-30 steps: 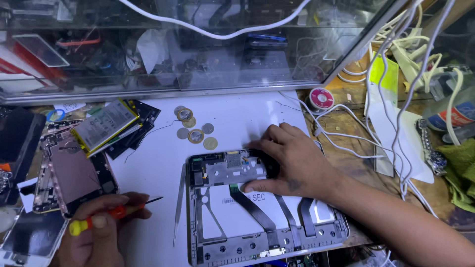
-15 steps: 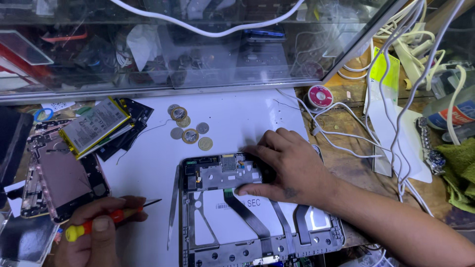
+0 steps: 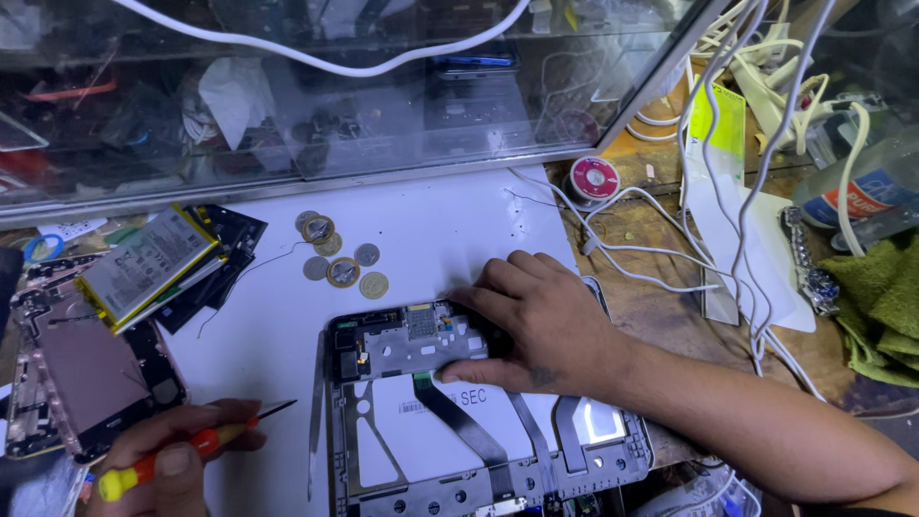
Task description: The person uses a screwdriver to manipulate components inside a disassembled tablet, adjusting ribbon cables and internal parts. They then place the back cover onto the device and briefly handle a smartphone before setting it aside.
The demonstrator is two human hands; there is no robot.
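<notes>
Our right hand (image 3: pixel 541 321) lies palm down on the upper edge of the opened tablet (image 3: pixel 479 412), fingers spread and pressing on the metal shield and circuit board there; it pins the device and closes on nothing. Our left hand (image 3: pixel 172 460) is closed around a small screwdriver (image 3: pixel 191 445) with a red shaft and yellow cap, its dark tip pointing toward the tablet's left edge but not touching it. The tablet lies at the near edge of the white work surface (image 3: pixel 440 220), back cover already off: bare frame, a white battery panel and dark ribbon cables crossing it are exposed. We judge the disassembly well begun, with the inner parts not yet lifted out. Coins (image 3: pixel 335 258) lie just beyond the tablet; a flat battery (image 3: pixel 144 263) and an opened phone (image 3: pixel 81 373) lie to the left.
</notes>
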